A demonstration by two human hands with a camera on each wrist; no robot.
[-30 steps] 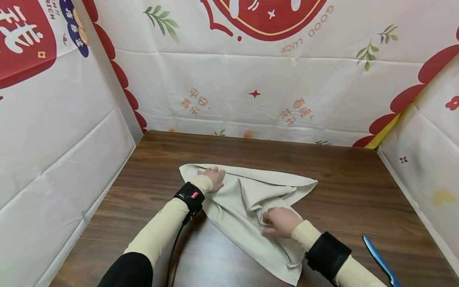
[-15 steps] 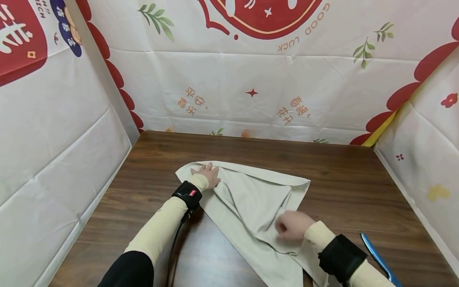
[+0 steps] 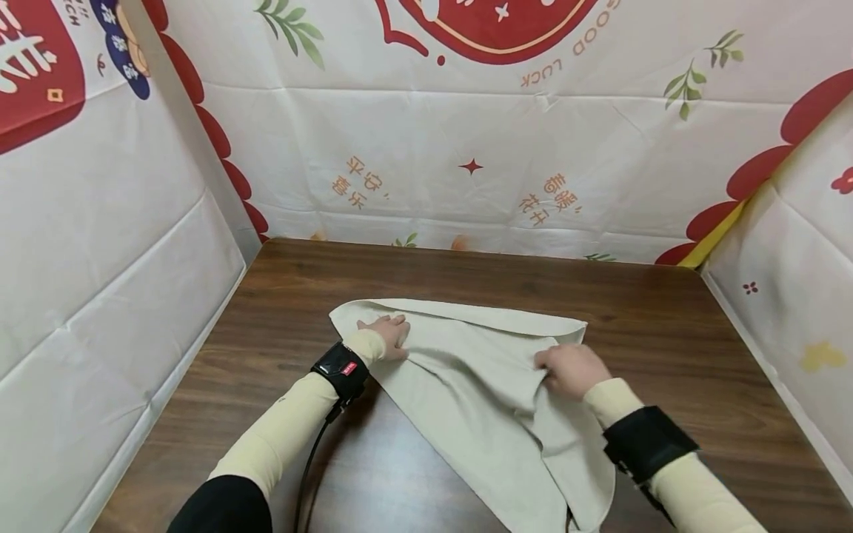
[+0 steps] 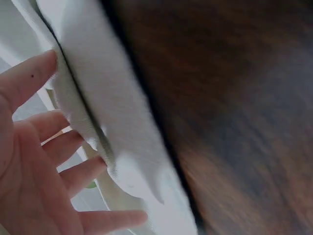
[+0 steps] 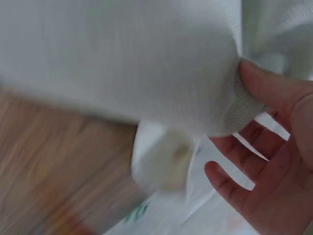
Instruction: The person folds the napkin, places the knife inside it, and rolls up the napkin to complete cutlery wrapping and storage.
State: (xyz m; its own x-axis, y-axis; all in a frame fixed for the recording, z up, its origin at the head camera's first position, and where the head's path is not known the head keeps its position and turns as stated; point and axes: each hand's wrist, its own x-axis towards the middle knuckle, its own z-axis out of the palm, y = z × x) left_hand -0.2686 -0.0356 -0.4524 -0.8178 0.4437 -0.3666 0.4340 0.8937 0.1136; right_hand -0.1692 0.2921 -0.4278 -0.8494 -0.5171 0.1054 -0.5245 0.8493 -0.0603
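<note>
Your right hand (image 3: 571, 369) pinches an edge of the cloth (image 3: 460, 385); your left hand (image 3: 386, 337) rests on it, fingers spread, gripping nothing. The cloth spans between your fingers and trails nearer you across the table (image 3: 466, 274). Tug too hard and it could slide beneath the left fingers, deepening the creases (image 3: 526, 414) beside your right fingertips.

Dark wood-grain tabletop (image 3: 433, 274), boxed in by creased white printed sheets (image 3: 413, 129). Far wall (image 3: 586, 133) has green sprigs (image 3: 291, 31) and a red star (image 3: 471, 166), left wall (image 3: 133, 244) a red patch (image 3: 63, 104), right wall (image 3: 780, 244) little flowers (image 3: 750, 288). Red scallops (image 3: 213, 132) run down both far corners, pale glare (image 3: 393, 474) on the near wood.
</note>
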